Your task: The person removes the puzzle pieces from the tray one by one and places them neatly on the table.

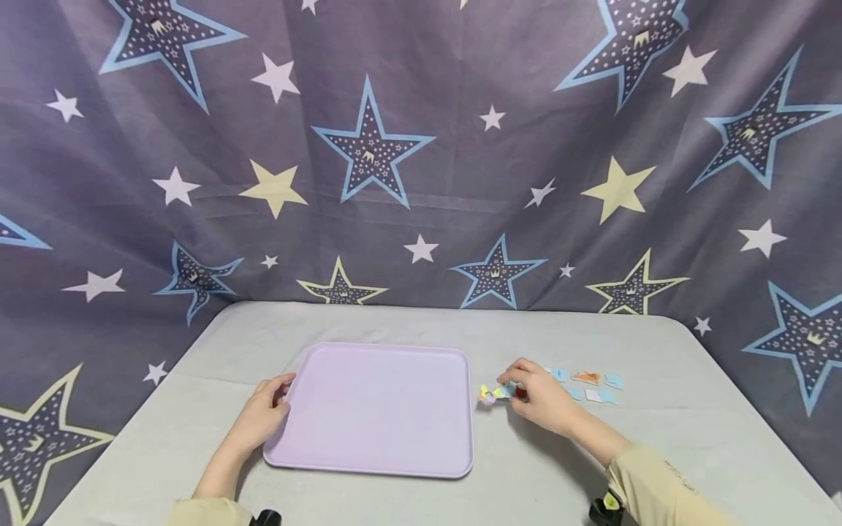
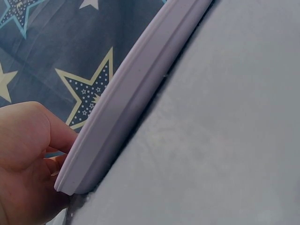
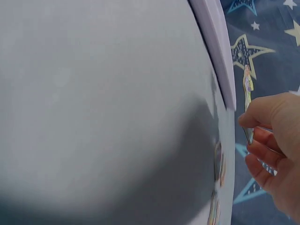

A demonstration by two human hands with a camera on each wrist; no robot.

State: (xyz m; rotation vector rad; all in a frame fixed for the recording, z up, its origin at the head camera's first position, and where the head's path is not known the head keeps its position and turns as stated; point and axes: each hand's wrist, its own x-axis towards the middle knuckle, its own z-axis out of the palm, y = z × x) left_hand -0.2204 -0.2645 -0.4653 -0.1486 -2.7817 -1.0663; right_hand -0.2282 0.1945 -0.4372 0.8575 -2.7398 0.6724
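Observation:
My right hand point(image 1: 542, 400) pinches a short colourful strip of jigsaw puzzle pieces point(image 1: 488, 394) between thumb and fingers, just off the tray's right edge. The right wrist view shows the strip point(image 3: 248, 86) edge-on, raised above the table, its lower end between the thumb and fingers of the right hand point(image 3: 276, 140). A flat lilac tray point(image 1: 375, 409) with a low rim lies on the table. At the tray's left edge, my left hand point(image 1: 259, 416) holds the rim with bent fingers. From the left wrist, that hand point(image 2: 28, 159) shows at the tray's outer wall point(image 2: 117, 108).
More loose puzzle pieces point(image 1: 587, 378) in light blue, white and orange lie right of the right hand. A pale grey cloth covers the table point(image 1: 395, 321). Behind its far edge hangs a dark star-patterned curtain point(image 1: 454, 183).

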